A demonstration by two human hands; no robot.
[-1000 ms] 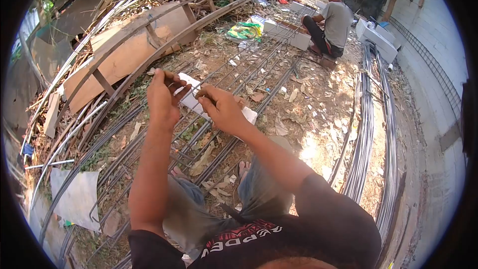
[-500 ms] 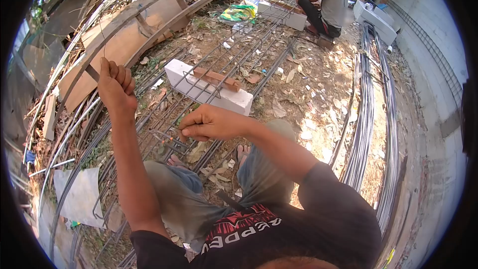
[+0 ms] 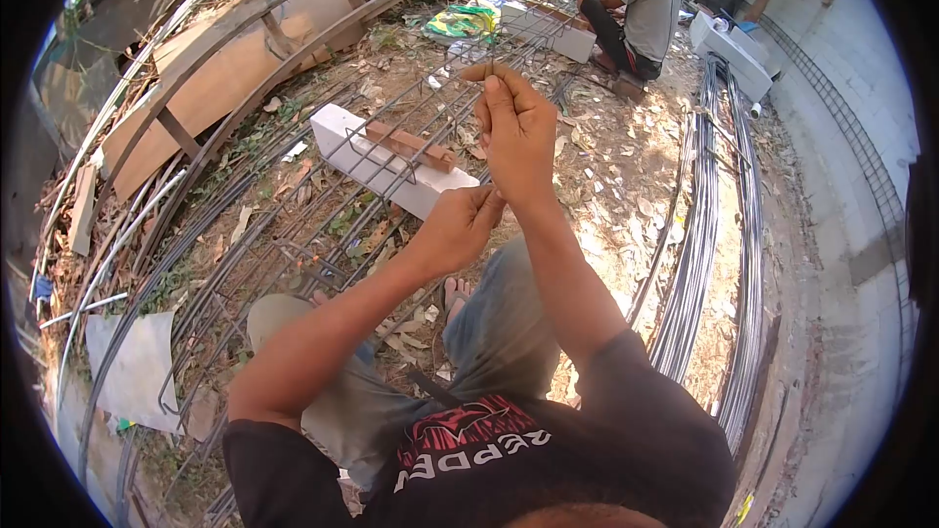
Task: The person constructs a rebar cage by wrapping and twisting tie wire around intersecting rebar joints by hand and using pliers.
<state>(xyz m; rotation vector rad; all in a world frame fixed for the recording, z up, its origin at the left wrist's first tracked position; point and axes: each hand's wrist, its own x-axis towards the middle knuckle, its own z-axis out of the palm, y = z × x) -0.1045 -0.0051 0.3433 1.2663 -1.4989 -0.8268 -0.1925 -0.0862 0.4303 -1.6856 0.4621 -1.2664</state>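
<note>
In front of my chest my two hands meet, the right above the left. My right hand (image 3: 518, 132) is closed in a pinch, its thumb and forefinger on a thin wire (image 3: 493, 51) that is barely visible. My left hand (image 3: 458, 228) is also pinched shut, its fingertips close to the heel of the right hand; the wire between its fingers is mostly hidden. Beyond them lies a steel rebar cage (image 3: 409, 176), propped over a white block (image 3: 427, 198) with a reddish-brown wooden piece (image 3: 406, 144) on it.
Long bundled steel rods (image 3: 699, 235) run along my right, beside a concrete wall (image 3: 851, 147). Another person (image 3: 648, 15) sits low at the back, near more white blocks (image 3: 548, 31). Curved timber and a plywood sheet (image 3: 230, 59) lie at the left. Dry leaves litter the ground.
My left hand has come down and right from its raised place at the left. My right hand has risen, and the two hands are now together. The view has shifted slightly.
</note>
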